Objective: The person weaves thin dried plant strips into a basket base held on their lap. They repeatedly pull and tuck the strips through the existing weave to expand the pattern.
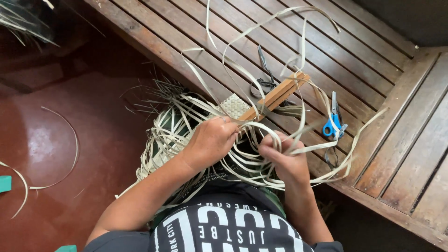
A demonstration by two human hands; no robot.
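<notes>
Slatted wooden counter (pixel 289 42) is lying open beyond blue scissors (pixel 334 122); left hand (pixel 211 141) is pinching woven strips (pixel 234 105); right hand (pixel 283 156) is gripping loose strips (pixel 261 128) near its edge.

Both bare forearms reach forward from the person's lap and angle inward, so the hands meet close together in front of the chest. The left hand (pixel 211 140) lies knuckles up, its fingers curled down and closed in a grip. The right hand (pixel 283 158) sits just beside it, slightly lower, fingers bent inward with the thumb pressed across in a pinch.
</notes>
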